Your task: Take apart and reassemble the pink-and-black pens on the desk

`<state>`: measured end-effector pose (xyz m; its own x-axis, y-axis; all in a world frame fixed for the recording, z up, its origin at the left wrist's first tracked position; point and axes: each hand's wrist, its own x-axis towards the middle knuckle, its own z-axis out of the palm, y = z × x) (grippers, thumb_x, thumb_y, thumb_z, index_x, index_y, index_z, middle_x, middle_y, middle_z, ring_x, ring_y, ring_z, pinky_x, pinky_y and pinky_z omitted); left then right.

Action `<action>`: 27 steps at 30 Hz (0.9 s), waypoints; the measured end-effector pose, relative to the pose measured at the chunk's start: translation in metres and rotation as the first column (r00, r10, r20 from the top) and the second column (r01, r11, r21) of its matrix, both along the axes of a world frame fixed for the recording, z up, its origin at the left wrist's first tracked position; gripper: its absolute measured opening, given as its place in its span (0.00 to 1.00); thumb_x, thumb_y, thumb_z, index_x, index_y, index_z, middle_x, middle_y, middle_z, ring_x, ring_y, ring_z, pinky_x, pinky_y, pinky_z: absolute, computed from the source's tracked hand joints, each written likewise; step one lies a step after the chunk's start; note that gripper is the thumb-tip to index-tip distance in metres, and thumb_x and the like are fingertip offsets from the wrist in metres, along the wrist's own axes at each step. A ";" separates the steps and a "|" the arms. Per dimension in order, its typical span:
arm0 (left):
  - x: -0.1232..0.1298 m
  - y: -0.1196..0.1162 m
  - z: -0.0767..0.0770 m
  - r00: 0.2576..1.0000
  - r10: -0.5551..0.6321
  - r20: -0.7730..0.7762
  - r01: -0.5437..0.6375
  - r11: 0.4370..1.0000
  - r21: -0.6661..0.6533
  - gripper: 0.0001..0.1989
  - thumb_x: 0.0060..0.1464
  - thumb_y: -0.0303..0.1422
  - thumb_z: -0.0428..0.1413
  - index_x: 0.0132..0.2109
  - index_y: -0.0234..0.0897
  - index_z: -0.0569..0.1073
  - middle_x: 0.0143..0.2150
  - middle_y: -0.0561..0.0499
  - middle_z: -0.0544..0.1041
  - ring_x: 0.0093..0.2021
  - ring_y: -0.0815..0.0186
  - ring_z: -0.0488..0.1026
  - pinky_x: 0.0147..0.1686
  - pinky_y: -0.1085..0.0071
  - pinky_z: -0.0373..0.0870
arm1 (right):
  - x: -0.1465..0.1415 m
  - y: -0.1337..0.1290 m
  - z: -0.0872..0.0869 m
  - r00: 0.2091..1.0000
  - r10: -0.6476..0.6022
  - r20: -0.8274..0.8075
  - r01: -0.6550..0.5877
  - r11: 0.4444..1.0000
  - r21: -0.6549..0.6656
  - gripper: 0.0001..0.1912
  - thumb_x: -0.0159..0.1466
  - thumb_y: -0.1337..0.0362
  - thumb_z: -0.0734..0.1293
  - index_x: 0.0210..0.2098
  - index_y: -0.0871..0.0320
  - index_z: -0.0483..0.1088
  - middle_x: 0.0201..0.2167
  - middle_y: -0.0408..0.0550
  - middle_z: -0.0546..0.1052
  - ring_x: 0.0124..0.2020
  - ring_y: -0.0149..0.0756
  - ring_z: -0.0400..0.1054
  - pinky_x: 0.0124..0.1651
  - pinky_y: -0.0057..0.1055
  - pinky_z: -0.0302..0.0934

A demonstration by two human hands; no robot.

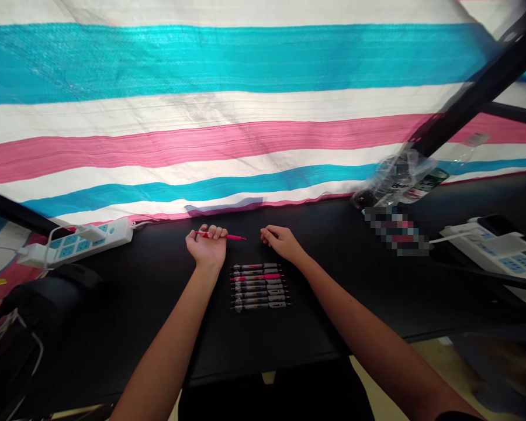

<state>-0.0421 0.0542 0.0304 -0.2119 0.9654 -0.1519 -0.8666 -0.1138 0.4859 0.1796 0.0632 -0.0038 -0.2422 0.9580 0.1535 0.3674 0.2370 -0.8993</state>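
My left hand (208,242), palm turned up, has its fingers curled around a red pen (234,237). The pen's tip points right, toward my right hand (283,241). That hand is closed a short way off, fingers bent and pressed together; whatever is in them, if anything, is hidden. Just below both hands, several pens lie side by side in a neat stack of rows. Most look clear with grey grips, like the bottom pen (260,306). One red pen (267,277) lies among them near the top of the row.
All this is on a black table (158,327). A white power strip (83,242) sits at the left, beside a black bag (39,310). To the right are plastic bottles (403,178), a blurred-out item (397,231) and another power strip (504,251). A striped sheet (245,64) hangs behind.
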 end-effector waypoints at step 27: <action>0.005 0.001 0.005 0.990 0.071 0.119 -0.049 0.982 -0.180 0.06 0.58 0.29 0.44 0.35 0.39 0.64 0.22 0.57 0.52 0.20 0.69 0.54 0.28 0.68 0.55 | 0.001 0.002 -0.003 1.000 -0.006 -0.021 0.006 1.000 -0.018 0.15 0.70 0.51 0.61 0.41 0.55 0.70 0.25 0.42 0.74 0.25 0.33 0.67 0.33 0.30 0.61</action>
<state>-0.0371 0.0552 0.0351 -0.2373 0.9073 -0.3471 -0.9157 -0.0896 0.3918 0.1805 0.0650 -0.0069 -0.2336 0.9621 0.1410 0.3494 0.2183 -0.9112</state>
